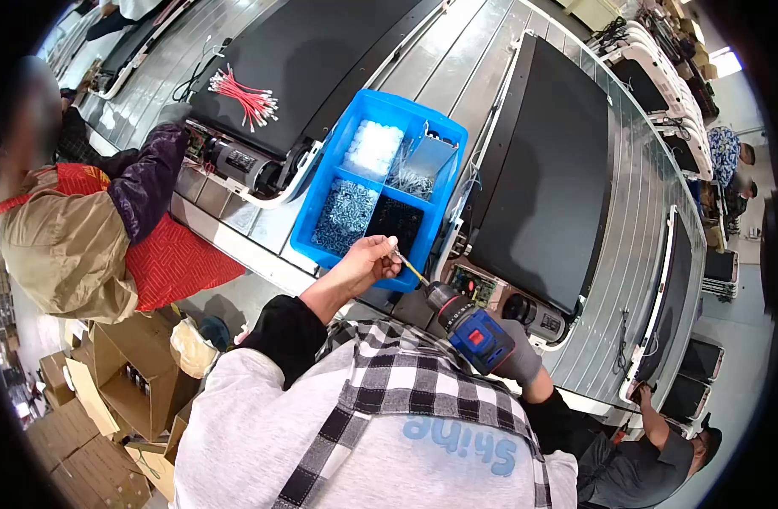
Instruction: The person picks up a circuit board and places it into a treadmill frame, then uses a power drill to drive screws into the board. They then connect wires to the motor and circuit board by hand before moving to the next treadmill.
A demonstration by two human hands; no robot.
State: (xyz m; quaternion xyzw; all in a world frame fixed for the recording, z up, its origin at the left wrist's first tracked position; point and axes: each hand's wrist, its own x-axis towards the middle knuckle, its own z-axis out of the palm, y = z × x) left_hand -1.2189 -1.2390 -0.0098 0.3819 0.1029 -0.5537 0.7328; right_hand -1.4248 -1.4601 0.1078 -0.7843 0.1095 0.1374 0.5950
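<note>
Here; left fingers (381, 247) pinch bit tip (400, 254), any screw unclear; right fingers (516, 329) round drill (476, 336), mostly hidden

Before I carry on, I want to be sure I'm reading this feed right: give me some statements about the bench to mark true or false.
1. The right hand holds the drill. True.
2. The left hand is scooping up the white pieces. False: the left hand is at the tip of the drill bit.
3. The blue bin has several compartments. True.
4. The red wires lie inside the blue bin. False: the red wires lie on a black panel.
</note>
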